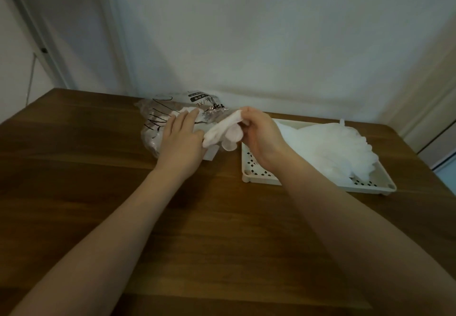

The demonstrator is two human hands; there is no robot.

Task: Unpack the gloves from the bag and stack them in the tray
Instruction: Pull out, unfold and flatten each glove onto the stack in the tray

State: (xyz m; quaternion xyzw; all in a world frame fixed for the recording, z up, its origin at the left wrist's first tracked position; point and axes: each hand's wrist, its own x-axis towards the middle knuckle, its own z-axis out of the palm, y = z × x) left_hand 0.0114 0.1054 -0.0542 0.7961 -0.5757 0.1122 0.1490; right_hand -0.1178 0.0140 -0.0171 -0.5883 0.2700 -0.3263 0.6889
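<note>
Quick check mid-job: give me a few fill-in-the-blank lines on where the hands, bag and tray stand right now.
1. The right hand pinches a ____ between bag and tray.
2. The left hand rests on the ____.
3. The pile of gloves lies in the ____.
4. Seen from the camera, the tray stands to the ____ of the bag.

Missing words: glove; bag; tray; right

1 clear plastic bag [172, 115] with black print, upper middle of the frame. 1 pale glove [223, 128] out of the bag, centre of the frame. 1 heap of translucent gloves [330, 147] at middle right, too crumpled together to count. 1 cream perforated tray [259, 177] under that heap. 2 bare hands: 1 left hand [181, 140], 1 right hand [261, 135]. 1 wooden table [197, 229].
</note>
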